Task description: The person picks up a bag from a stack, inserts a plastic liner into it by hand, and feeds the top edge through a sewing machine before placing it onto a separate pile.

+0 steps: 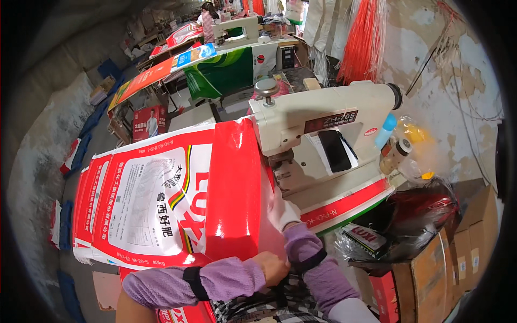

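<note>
A large red and white woven sack [231,188] lies across the work surface, its red end under the head of a white sewing machine [307,116]. My left hand [271,267] is closed at the sack's near right corner, fingers curled on its edge. Farther up that edge, my right hand [283,211], in a white glove, grips the sack just in front of the machine's needle area. Its fingertips are partly hidden against the red material. Purple sleeves with black bands cover both my forearms.
A black phone [335,151] rests on the machine bed. Behind it stand a blue-capped bottle [386,132] and a thread cone [396,156]. Cardboard boxes [431,269] crowd the right side. Red strands [363,43] hang at the back. Another person [207,21] sits at a far machine.
</note>
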`<state>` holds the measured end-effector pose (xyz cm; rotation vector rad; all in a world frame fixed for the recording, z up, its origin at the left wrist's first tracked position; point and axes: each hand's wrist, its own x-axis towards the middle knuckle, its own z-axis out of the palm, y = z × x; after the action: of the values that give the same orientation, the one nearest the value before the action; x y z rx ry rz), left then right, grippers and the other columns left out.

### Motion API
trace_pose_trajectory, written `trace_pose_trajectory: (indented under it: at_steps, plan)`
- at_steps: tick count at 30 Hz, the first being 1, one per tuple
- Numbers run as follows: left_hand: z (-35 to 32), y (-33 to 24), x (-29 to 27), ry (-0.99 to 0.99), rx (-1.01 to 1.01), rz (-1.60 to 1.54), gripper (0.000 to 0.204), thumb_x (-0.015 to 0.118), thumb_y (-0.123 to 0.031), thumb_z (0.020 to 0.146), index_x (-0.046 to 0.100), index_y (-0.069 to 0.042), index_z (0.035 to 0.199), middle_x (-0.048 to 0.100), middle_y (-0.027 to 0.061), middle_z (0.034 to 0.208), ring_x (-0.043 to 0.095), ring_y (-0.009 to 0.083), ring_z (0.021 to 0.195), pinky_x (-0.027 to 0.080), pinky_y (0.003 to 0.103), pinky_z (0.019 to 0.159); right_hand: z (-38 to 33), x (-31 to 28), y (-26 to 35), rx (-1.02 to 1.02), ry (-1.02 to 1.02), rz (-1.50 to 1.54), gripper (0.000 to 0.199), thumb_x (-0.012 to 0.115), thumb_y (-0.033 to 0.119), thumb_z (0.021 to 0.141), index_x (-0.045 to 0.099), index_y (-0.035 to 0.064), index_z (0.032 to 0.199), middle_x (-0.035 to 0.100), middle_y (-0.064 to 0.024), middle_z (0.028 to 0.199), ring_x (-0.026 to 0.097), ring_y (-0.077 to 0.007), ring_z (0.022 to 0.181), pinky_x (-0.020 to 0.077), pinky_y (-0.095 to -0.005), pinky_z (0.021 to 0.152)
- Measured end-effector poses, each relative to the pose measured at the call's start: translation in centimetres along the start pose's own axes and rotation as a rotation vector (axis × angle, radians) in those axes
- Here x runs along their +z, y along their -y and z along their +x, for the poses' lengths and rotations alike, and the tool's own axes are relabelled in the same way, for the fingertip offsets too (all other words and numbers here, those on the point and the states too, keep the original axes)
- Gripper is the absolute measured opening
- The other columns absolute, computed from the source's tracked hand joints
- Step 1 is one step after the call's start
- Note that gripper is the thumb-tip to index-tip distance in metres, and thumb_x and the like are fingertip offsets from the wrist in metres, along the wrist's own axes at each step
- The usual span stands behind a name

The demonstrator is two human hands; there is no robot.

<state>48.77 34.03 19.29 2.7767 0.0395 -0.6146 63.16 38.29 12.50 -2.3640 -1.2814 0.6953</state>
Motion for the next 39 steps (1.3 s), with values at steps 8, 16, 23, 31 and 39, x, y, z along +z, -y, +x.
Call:
trace_pose_trajectory:
  at_steps: [8,16,23,31,39]
  plan:
    - [-2.6,13.3,-8.3,-0.026,0.215,0.613,0.014,0.062,-0.031,0.080,0.070,-0.020,0.083,0.066,0.0038,0.073,0.066,0.0233,0.074,0.051,0.040,0.063,-8.7,3.0,-0.6,-0.154,0.055,-0.148,0.076,0.051,0.026,0.083,0.016,0.0062,0.147,0.063,-0.0150,0.063,0.064,-0.0329,0.056,0.0494,-0.0462,0.053]
    - [-5.6,1.4,-9.4,0.174,-0.141,0.265,0.017,0.064,-0.024,0.075,0.068,-0.017,0.090,0.065,0.0058,0.077,0.063,0.0259,0.076,0.047,0.046,0.068,4.3,3.3,2.3,-0.261,-0.216,-0.405,0.056,0.050,0.022,0.085,0.040,0.0068,0.137,0.066,-0.0096,0.067,0.066,-0.0253,0.061,0.0509,-0.0380,0.051]
    - [-8.7,5.6,-17.3,-0.559,-0.284,0.173,0.028,0.053,-0.015,0.078,0.063,-0.005,0.103,0.061,0.0145,0.109,0.059,0.0263,0.102,0.047,0.035,0.088,6.7,4.9,2.0,-0.204,-0.152,-0.071,0.049,0.049,0.021,0.087,0.042,0.0142,0.135,0.066,-0.0103,0.070,0.065,-0.0287,0.061,0.0507,-0.0404,0.053]
    - [-22.7,44.3,-14.7,-0.908,-0.954,0.073,0.054,0.076,-0.027,0.063,0.065,-0.025,0.116,0.065,0.0130,0.108,0.060,0.0322,0.106,0.046,0.040,0.094,-1.2,1.4,-2.8,-0.360,-0.265,0.067,0.036,0.051,0.022,0.087,0.054,0.0150,0.122,0.065,-0.0092,0.071,0.065,-0.0330,0.066,0.0504,-0.0446,0.056]
    - [-27.7,36.5,-37.4,-1.820,-0.371,0.710,0.004,0.059,-0.011,0.071,0.060,-0.008,0.071,0.061,0.0106,0.079,0.058,0.0310,0.085,0.047,0.043,0.071,-7.7,-7.1,6.0,-0.544,-0.184,1.067,0.030,0.056,0.027,0.091,0.062,0.0036,0.110,0.066,-0.0090,0.092,0.061,-0.0219,0.087,0.0482,-0.0351,0.074]
